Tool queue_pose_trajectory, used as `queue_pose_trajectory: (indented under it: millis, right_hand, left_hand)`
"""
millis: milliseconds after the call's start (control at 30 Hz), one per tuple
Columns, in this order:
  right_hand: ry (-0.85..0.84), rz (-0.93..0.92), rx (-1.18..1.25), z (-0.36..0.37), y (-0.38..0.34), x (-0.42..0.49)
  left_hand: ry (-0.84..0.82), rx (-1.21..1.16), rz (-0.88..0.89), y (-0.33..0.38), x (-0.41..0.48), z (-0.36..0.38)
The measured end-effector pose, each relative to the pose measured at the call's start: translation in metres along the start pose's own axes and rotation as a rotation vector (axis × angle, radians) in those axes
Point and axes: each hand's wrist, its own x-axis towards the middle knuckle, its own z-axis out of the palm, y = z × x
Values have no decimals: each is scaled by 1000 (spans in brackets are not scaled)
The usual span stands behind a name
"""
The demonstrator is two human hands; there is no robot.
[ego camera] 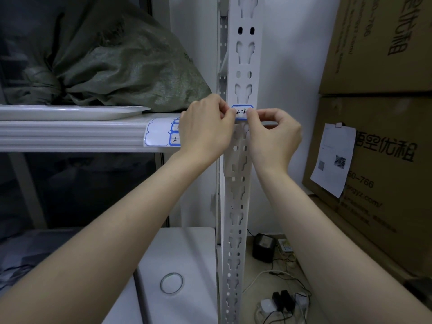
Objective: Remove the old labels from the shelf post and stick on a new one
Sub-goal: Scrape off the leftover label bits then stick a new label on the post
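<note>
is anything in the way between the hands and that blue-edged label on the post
Nothing visible does. The left hand and the right hand are both at the label, pinching its left and right edges, and it lies against the front of the shelf post.

Both bare forearms rise into the frame, the left from 8 o'clock and the right from 4 o'clock, and converge just above the centre. The left hand (205,129) shows its back, wrist straight, knuckles toward 1 o'clock. Its thumb and forefinger pinch the 9 o'clock end of the label (242,112), and its other fingers are curled under. The right hand (274,139) sits just beside it at 3 o'clock, slightly lower, wrist bent a little. Its thumb and forefinger grip the label's 3 o'clock end, and its remaining 3 fingers are folded into the palm. The 2 hands' fingertips nearly meet.
</note>
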Motion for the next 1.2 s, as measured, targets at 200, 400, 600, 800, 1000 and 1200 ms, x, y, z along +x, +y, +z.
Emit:
queue_pose_trajectory:
  millis: [200,400,600,800,1000,1200]
  right_hand:
    - [5,8,-24,1,-1,1]
    - [-4,8,-40,0,-2,3]
    - [-8,7,-32,-1,-2,3]
    - [-15,10,-30,-2,0,2]
    - [-7,6,-35,0,1,1]
    - [-11,8,-36,0,0,1]
  left_hand:
    - [0,29,-16,4,-1,-1]
    - [5,66,15,6,-4,-3]
    - [-8,58,21,4,-3,-2]
    - [-4,58,31,1,-5,0]
    - [26,48,39,1,-5,2]
    - [25,33,41,0,-3,2]
